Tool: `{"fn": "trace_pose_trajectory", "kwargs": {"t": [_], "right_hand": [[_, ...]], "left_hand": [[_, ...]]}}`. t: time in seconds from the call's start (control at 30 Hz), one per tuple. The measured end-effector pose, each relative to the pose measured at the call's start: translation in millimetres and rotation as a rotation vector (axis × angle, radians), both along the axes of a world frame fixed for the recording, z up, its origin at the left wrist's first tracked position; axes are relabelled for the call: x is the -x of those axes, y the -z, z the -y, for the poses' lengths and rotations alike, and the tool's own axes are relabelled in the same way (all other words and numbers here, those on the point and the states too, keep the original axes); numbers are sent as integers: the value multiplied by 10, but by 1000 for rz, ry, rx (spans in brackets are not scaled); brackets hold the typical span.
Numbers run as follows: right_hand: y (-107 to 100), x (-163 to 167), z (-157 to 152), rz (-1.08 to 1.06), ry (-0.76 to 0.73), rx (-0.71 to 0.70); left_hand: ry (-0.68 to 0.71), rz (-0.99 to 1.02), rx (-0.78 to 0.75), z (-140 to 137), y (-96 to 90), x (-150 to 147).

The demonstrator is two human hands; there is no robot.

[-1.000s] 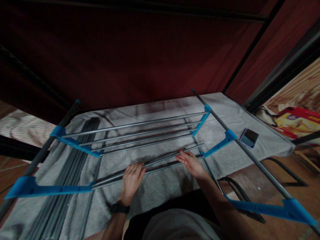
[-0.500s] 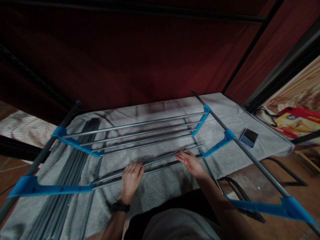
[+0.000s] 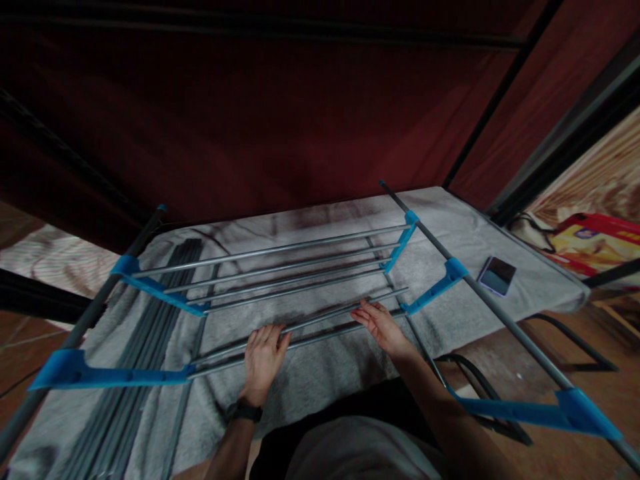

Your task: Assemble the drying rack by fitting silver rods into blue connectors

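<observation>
A partly assembled rack of grey metal tubes with blue plastic brackets lies before me on a grey cloth. My left hand (image 3: 265, 357), a dark band at its wrist, is closed from above round a thin metal rod (image 3: 323, 317). The rod's left end meets a blue bracket (image 3: 130, 377). My right hand (image 3: 377, 325) pinches the same rod farther right, its thumb and fingers near the rod's free right end. That end sits apart from and above the right blue bracket (image 3: 433, 290). A second rod (image 3: 325, 335) runs just below, reaching that bracket.
Several grey tubes (image 3: 135, 353) lie bundled at the left on the cloth (image 3: 310, 220). A phone (image 3: 497, 275) rests at the right. Beyond it are a red and yellow package (image 3: 600, 243) and a black metal frame (image 3: 580, 340). A dark red panel (image 3: 280, 127) stands behind.
The rack's left side has shifted slightly to the right and up in view. Both hands stay on the rod, nearly in the same place.
</observation>
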State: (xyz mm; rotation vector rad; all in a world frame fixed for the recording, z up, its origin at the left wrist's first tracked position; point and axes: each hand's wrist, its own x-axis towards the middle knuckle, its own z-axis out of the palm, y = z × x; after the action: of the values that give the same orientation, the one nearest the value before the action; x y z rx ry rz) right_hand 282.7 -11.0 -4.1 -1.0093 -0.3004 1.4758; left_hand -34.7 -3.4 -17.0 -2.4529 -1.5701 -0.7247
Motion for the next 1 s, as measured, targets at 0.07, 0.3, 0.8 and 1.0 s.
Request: {"fn": "trace_pose_trajectory", "kwargs": {"t": [0.07,0.3,0.8,1.0], "right_hand": [[4,4,4,6,3,-3],[-12,9,30,10,6,-21],[-33,-52,93,-37,-29,-76],[-24,-77,103,4,-6,-47]], "left_hand": [[0,-5,-8,1,3,1],[-3,-40,-64,11,13,8],[-10,-34,-74,31,-14,33],[-45,-38,-80,39,-27,132]]}}
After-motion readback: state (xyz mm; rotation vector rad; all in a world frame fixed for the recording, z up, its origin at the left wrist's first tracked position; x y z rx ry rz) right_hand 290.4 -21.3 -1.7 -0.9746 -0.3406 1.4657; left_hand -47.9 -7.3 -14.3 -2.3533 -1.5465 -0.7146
